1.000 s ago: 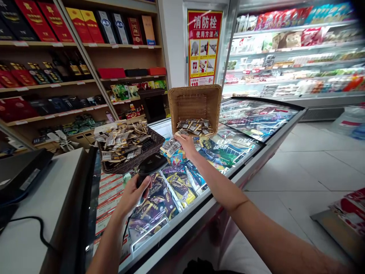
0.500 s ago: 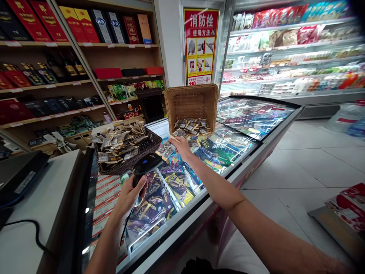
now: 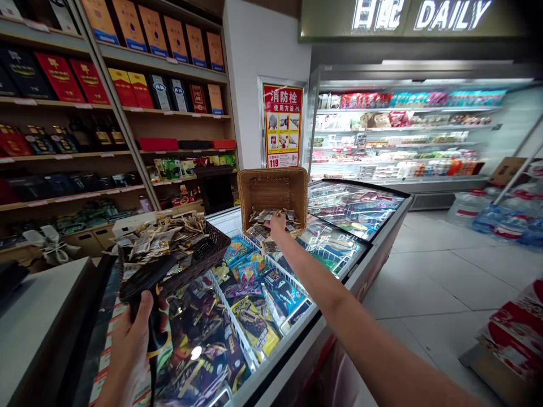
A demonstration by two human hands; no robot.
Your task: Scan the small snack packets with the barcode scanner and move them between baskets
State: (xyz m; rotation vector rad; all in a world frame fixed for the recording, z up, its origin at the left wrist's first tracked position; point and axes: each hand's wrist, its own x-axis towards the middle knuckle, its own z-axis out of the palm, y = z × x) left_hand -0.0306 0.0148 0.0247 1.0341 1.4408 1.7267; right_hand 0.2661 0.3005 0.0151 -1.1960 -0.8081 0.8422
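Observation:
My left hand (image 3: 134, 333) is wrapped round the handle of a black barcode scanner (image 3: 146, 280), whose head stands in front of a dark woven basket (image 3: 218, 249) heaped with small flat packets (image 3: 159, 240). My right hand (image 3: 278, 222) is stretched forward into a tan wicker basket (image 3: 272, 175) that lies tipped with its mouth facing me. Its fingers are bent together among similar small packets (image 3: 258, 232); whatever they pinch is hidden. Some packets spill over the front rim onto the freezer's glass top.
Both baskets rest on a glass-topped chest freezer (image 3: 373, 249) with bagged frozen goods inside. A counter (image 3: 51, 316) runs along the left, before shelves of boxes (image 3: 186, 104). Red-and-white cartons (image 3: 515, 333) and water bottles (image 3: 466, 206) stand on the floor at right.
My right hand, which held a packet in front of the tan basket, has moved into that basket. The scanner has shifted left and nearer me, and my view has tilted up.

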